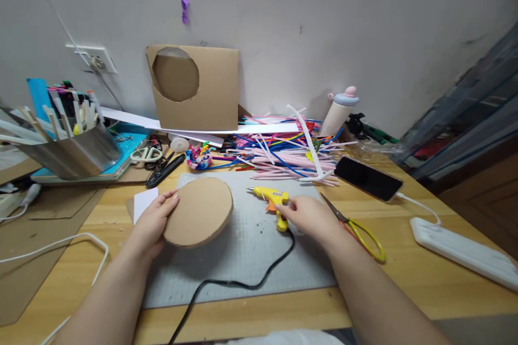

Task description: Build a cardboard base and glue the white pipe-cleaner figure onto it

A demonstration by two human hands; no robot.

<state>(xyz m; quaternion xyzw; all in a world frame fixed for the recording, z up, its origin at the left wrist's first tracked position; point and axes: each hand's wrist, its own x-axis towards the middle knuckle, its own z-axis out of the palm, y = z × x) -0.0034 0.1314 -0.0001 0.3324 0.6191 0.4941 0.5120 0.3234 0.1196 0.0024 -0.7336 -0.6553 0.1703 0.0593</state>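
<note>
Both bare forearms [111,285] stretch forward, the left hand [156,221] gripping, the right hand [307,216] curled inward.

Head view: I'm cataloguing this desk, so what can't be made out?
Head view: underside of the cardboard disc, hidden by its top.
Head view: far end of the black cord, cut by the bottom edge.
Head view: end of the white block, cut by the right edge.

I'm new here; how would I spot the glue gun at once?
On the wooden table lies a grey mat. On its right half, by the person's right hand, is the glue gun, nozzle pointing left. Unlike the yellow-handled scissors nearby, it is pistol-shaped, with a yellow body, orange trigger and black cord.
</note>
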